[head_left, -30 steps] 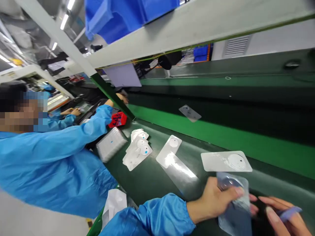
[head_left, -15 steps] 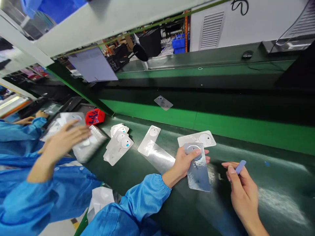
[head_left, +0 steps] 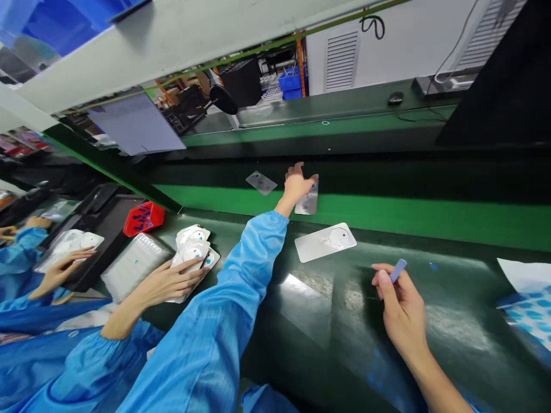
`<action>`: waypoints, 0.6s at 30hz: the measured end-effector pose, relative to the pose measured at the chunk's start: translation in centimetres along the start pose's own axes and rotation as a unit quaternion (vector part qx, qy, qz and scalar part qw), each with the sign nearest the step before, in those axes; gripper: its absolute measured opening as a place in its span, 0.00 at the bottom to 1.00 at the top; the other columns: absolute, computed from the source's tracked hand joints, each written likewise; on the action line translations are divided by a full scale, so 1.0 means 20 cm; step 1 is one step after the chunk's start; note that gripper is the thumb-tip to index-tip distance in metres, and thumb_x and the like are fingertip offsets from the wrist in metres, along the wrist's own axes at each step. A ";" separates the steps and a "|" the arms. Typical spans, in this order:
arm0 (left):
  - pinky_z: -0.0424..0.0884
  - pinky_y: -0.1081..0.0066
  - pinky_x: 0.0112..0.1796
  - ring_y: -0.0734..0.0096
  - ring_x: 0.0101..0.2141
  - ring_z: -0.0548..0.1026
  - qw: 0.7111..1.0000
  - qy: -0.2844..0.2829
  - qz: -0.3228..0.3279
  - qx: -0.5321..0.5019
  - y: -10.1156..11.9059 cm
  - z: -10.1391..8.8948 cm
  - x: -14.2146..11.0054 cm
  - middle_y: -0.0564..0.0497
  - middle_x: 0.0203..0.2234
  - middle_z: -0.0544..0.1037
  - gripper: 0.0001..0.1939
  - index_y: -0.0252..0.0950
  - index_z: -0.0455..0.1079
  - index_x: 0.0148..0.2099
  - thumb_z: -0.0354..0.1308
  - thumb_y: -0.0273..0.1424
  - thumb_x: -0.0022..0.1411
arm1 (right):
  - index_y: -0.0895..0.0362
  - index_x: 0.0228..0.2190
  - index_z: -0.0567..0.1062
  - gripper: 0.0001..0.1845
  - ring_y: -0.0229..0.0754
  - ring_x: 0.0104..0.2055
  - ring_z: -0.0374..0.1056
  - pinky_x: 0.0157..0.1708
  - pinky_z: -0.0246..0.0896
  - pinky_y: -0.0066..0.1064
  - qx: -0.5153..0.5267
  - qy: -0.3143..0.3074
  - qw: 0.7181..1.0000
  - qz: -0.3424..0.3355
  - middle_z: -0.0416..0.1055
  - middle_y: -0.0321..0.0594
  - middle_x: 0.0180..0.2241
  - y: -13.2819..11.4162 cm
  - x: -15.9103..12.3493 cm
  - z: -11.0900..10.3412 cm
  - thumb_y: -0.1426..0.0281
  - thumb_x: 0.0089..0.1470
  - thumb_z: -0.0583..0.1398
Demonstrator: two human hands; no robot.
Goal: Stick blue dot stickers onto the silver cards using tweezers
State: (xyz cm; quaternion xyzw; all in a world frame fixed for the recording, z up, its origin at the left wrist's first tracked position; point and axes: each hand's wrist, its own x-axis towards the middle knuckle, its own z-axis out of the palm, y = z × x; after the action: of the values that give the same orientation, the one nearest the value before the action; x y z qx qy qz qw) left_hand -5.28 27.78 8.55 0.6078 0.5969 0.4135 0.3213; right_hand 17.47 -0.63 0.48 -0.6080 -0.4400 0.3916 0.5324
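Green conveyor belt point(head_left: 327, 281), white wall point(head_left: 400, 46) behind; right hand point(head_left: 402, 310) pinches blue strip point(head_left: 398, 271), left hand point(head_left: 297, 186) spreads beside blister card point(head_left: 307, 203).

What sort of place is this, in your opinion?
Probably a factory production line, perhaps for small packaged goods: workers wear matching blue smocks, a long green conveyor or line bench runs through the room, and identical white blister cards lie along it.

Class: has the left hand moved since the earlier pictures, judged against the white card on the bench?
Yes: the left hand has reached forward, past the white card.
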 end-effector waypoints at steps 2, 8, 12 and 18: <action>0.72 0.60 0.60 0.60 0.45 0.76 0.995 -0.075 0.007 0.063 -0.03 0.03 -0.15 0.53 0.36 0.78 0.21 0.37 0.75 0.47 0.83 0.36 0.61 | 0.53 0.46 0.84 0.34 0.44 0.33 0.66 0.35 0.64 0.38 0.003 0.007 1.000 0.004 0.75 0.38 0.34 0.00 0.01 0.00 0.35 0.69 0.64; 0.70 0.56 0.61 0.44 0.55 0.77 0.959 -0.215 0.056 0.178 -0.06 0.13 -0.58 0.49 0.41 0.79 0.35 0.39 0.76 0.45 0.92 0.35 0.39 | 0.53 0.45 0.90 0.36 0.49 0.41 0.69 0.47 0.67 0.44 -0.106 0.072 0.989 -0.079 0.74 0.43 0.38 -0.08 0.09 -0.06 0.35 0.69 0.61; 0.71 0.58 0.60 0.53 0.51 0.77 0.961 -0.196 0.078 0.178 0.02 0.09 -0.60 0.51 0.43 0.80 0.24 0.39 0.72 0.48 0.83 0.25 0.58 | 0.52 0.44 0.91 0.32 0.46 0.35 0.69 0.41 0.69 0.41 -0.108 0.073 0.987 -0.096 0.74 0.39 0.32 -0.21 0.04 -0.21 0.39 0.72 0.62; 0.78 0.64 0.47 0.62 0.40 0.85 0.972 -0.217 0.033 -0.082 0.19 -0.12 -0.75 0.51 0.38 0.85 0.17 0.38 0.71 0.51 0.75 0.32 0.68 | 0.52 0.43 0.89 0.22 0.45 0.34 0.79 0.35 0.78 0.36 -0.097 -0.004 0.991 -0.090 0.83 0.42 0.37 -0.17 -0.21 -0.42 0.46 0.72 0.69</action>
State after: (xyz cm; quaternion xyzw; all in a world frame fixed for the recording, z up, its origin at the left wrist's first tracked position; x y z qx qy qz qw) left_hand -4.72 12.42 11.26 0.6740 0.4563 0.3302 0.4781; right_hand 23.63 -7.09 4.92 -0.6134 -0.5307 0.2997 0.5022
